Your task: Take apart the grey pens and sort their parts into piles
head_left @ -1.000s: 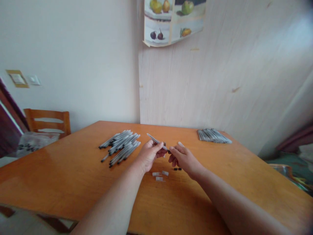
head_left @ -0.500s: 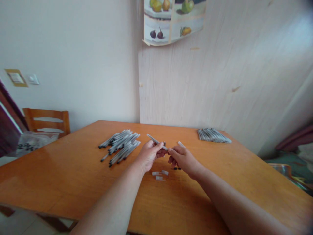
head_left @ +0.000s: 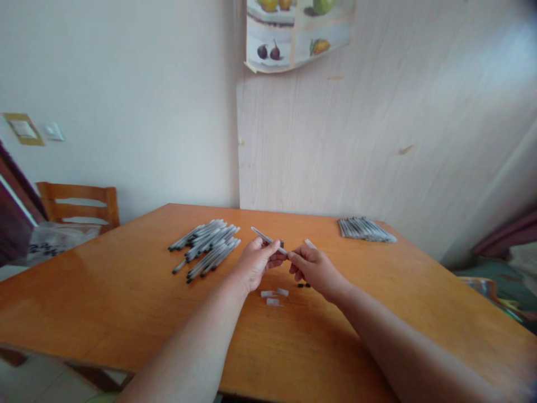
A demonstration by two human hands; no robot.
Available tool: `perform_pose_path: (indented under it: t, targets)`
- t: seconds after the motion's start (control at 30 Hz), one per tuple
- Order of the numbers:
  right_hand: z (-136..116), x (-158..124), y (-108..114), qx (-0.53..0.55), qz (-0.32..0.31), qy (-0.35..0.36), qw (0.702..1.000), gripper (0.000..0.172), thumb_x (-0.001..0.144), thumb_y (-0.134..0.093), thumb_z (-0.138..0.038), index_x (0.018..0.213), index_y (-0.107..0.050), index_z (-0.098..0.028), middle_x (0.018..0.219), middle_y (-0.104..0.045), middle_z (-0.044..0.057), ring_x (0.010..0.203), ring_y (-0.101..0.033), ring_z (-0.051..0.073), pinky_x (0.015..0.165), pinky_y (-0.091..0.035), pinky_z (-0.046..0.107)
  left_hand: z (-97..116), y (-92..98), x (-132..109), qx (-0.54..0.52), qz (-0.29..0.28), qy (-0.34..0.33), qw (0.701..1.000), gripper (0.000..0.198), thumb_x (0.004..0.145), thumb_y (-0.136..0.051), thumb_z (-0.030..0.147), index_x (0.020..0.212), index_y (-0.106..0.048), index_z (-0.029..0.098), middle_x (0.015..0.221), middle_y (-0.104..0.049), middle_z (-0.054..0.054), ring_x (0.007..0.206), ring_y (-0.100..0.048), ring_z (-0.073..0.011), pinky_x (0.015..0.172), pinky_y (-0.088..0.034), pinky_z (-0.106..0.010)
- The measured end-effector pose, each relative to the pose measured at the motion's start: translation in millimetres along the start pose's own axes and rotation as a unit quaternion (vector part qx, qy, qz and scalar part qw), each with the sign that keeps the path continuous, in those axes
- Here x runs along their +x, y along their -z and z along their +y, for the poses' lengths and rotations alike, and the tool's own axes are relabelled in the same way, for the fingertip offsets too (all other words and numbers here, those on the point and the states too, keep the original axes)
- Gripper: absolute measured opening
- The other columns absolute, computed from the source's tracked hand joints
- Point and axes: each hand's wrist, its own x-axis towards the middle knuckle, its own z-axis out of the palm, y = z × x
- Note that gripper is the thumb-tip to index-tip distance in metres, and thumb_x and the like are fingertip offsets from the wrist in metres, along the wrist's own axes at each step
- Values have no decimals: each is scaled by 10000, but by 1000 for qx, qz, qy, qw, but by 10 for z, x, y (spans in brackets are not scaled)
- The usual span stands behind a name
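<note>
My left hand [head_left: 257, 262] is closed around a slim pale pen [head_left: 260, 234], which slants from upper left down to the right above the table. At the pen's lower right end, my right hand [head_left: 310, 266] is closed, thumb and forefinger pinching the tip; its other fingers are curled. A translucent piece [head_left: 309, 244] shows just behind the right hand, and I cannot tell whether it is held or lying down. Several clear pen caps [head_left: 272, 301] lie on the table below the hands. Small black plugs [head_left: 304, 285] rest beneath my right hand.
A loose heap of grey pens with black ends [head_left: 213, 246] lies to the left on the wooden table [head_left: 126, 291]. A neater row of pens [head_left: 364, 229] lies at the far right. Beyond the left edge are a wooden chair [head_left: 79, 193] and a plastic bag [head_left: 59, 238] of black pieces.
The view has tilted slightly, so the whole scene sits a little higher. Both hands keep nearly the same hold on the pen.
</note>
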Motion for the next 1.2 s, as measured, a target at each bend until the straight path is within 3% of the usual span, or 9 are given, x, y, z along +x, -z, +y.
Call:
perform_pose_path:
  t: [0.2,0.83,1.03,1.2]
  targets:
    - [57,21,15,-12,31,49,998,190,789,-601,-358,781,-528,-182,614,-570,-23,505,-535,98,485,-416,217,1,-13,-11,2,10,7,1000,241,783,-707,300,864,-532,156,829,-692,-81,719,-686,-165,631,-525,-261]
    - [123,86,171,-68,23,43,996,151,788,-603,-314,828,-577,-171,666,-629,15,537,-583,113,502,-435,221,-9,67,67,-76,40,4,996,124,842,-624,207,853,-516,147,767,-706,-93,705,-700,-174,640,-543,-267]
    - [95,77,263,-72,-36,29,996,118,774,-603,-283,789,-598,-166,629,-617,6,537,-568,113,515,-434,224,29,95,74,-99,47,3,994,118,834,-634,194,824,-526,146,756,-702,-85,720,-700,-171,650,-545,-259]
    - [206,108,386,-169,-87,23,981,90,716,-641,-258,716,-639,-167,629,-616,6,577,-540,125,524,-391,238,43,90,64,-97,48,7,994,111,840,-629,190,813,-534,140,763,-704,-93,724,-699,-172,659,-549,-267]
